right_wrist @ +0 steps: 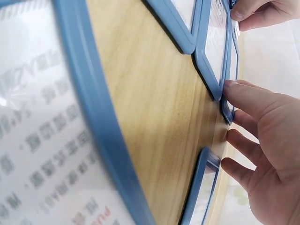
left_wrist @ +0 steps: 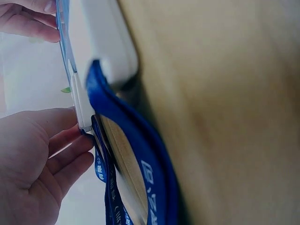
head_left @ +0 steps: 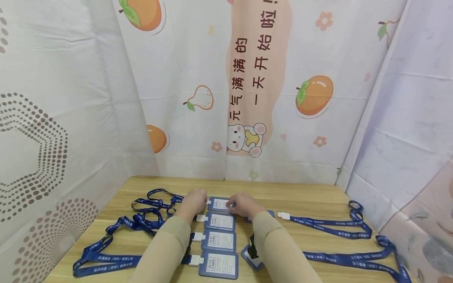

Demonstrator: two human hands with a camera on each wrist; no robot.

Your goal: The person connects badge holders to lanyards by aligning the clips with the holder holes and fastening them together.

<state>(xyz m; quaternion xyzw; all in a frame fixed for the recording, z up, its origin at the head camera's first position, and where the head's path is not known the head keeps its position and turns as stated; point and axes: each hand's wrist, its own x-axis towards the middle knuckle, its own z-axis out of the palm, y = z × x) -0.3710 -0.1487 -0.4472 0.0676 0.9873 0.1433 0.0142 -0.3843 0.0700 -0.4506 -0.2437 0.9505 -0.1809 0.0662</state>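
The thumb of the right hand (head_left: 245,203) rests over the right edge of the far card holder (head_left: 219,204), with the forefinger set against it in a pinch; the remaining fingers are spread and hold nothing. The thumb and forefinger of the left hand (head_left: 194,201) pinch the white clip (left_wrist: 83,105) at the same holder's left end, though whether the strap is also caught between them cannot be told. The far card holder is thus spanned from left to right at the far end of a column on the wooden table (head_left: 301,192). It is judged light, with a stiff blue frame and a smooth, somewhat slippery window; the rim and clip offer the surest hold, whereas the strap, being limp, would steer it poorly.

Nearer in the column lie the second holder (head_left: 220,221), the third holder (head_left: 218,240) and the nearest holder (head_left: 218,264), roughly aligned. Blue straps (head_left: 113,257) run left in loose loops. To the right, one holder (head_left: 271,213) lies partly behind the right hand and another (head_left: 246,255) lies askew beside the forearm; two further straps (head_left: 330,226) extend rightward.
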